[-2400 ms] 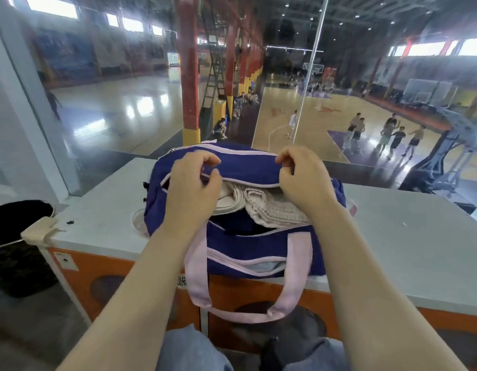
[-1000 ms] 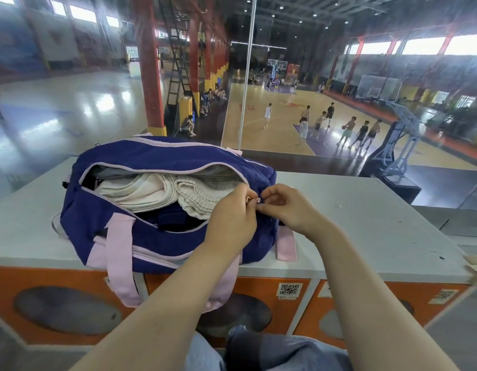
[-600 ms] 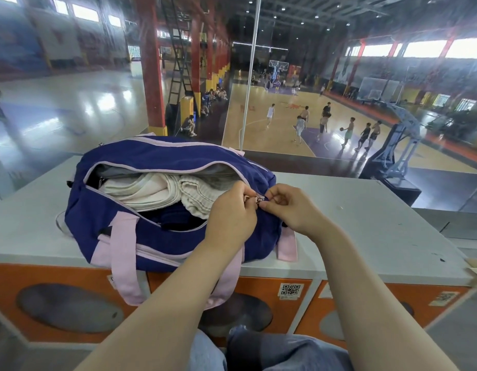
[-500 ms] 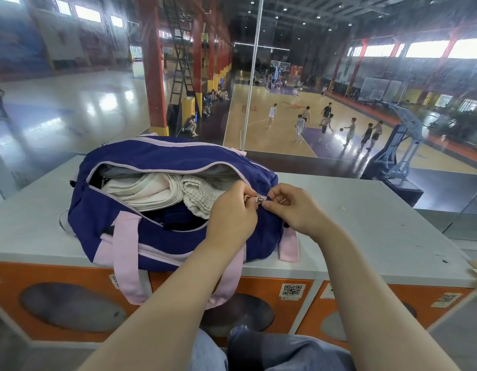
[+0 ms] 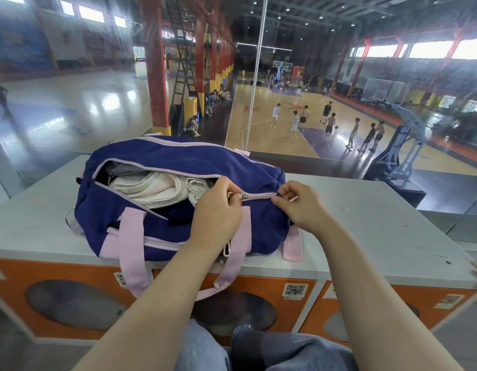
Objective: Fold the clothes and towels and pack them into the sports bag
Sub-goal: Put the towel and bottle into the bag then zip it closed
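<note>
A navy sports bag [image 5: 183, 167] with pale pink straps lies on the grey countertop [image 5: 365, 226]. Its top zip is shut for a short stretch at the right end and open across the rest. Folded white towels [image 5: 157, 186] and dark clothing show through the opening. My left hand [image 5: 218, 212] pinches the metal zip pull [image 5: 241, 196] at the bag's top. My right hand [image 5: 299, 204] pinches the bag's fabric at the right end of the zip.
The countertop sits on orange machines with round dark doors [image 5: 74, 303]. Behind it a glass wall [image 5: 258, 76] overlooks a basketball court with several players. One pink strap [image 5: 130, 253] hangs over the front edge. My knees in blue jeans [image 5: 258, 349] are below.
My left hand has drawn the zip pull leftward, so a short closed stretch of zip now shows between my hands. My right hand stays at the bag's right end.
</note>
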The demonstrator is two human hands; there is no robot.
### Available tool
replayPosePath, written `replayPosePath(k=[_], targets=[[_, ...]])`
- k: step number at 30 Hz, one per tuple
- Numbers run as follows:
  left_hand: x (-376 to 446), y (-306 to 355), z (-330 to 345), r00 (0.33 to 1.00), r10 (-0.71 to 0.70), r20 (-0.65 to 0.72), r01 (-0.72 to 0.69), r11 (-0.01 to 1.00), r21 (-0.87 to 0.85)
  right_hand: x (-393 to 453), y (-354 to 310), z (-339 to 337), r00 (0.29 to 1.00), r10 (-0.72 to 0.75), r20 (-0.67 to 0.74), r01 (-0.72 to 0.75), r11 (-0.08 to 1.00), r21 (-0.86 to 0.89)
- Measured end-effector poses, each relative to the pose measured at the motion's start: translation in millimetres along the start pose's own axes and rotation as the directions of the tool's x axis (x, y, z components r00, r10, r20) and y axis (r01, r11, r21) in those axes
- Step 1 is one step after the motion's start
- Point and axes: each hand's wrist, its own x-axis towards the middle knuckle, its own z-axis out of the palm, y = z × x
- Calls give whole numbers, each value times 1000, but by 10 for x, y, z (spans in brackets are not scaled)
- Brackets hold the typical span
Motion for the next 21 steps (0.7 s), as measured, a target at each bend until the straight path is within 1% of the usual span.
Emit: replayPosePath(k=[2, 5, 6, 8, 9, 10, 11, 12, 13, 14, 15, 16, 17, 21], targets=[[5, -40, -53, 1000, -9, -24, 9, 1000, 10, 11, -16, 8, 1000, 24, -7, -24, 999, -27], [18, -141, -150, 996, -69, -51, 70, 998, 9, 17, -43, 19, 995, 95, -36, -98, 991, -87], [20, -179, -181, 994, -90, -62, 90, 996, 9, 12, -72, 23, 992, 115, -43, -120, 984, -134], [9, -214, -233, 991, -100, -83, 102, 995, 13, -24, -195, 40, 990, 121, -69, -137, 933, -333], [4, -211, -249, 992, -88, -92, 91, 996, 21, -45, -292, 69, 992, 78, -98, -114, 889, -444], [0, -197, -258, 992, -74, -99, 77, 996, 34, -71, -413, 117, 993, -8, -116, -55, 845, -532], [-2, -182, -262, 993, -63, -102, 68, 997, 41, -100, -543, 188, 988, -119, -100, 41, 820, -571], [-6, -171, -269, 993, -57, -104, 61, 998, 31, -128, -672, 272, 967, -247, -58, 174, 810, -560], [-8, -166, -277, 993, -54, -107, 55, 998, 7, -149, -774, 361, 934, -358, 19, 314, 793, -522], [-6, -170, -288, 992, -55, -115, 52, 998, -22, -164, -842, 443, 897, -428, 107, 424, 768, -480], [-2, -183, -302, 991, -60, -123, 54, 997, -46, -167, -870, 509, 875, -452, 173, 479, 756, -447], [3, -199, -319, 990, -65, -127, 58, 997, -58, -156, -874, 541, 872, -443, 210, 489, 757, -433], [6, -210, -332, 990, -66, -126, 59, 997, -58, -130, -860, 552, 876, -432, 213, 481, 765, -428], [36, -232, -397, 991, -42, -129, 39, 999, -28, -55, -811, 521, 910, -394, 129, 412, 826, -385]])
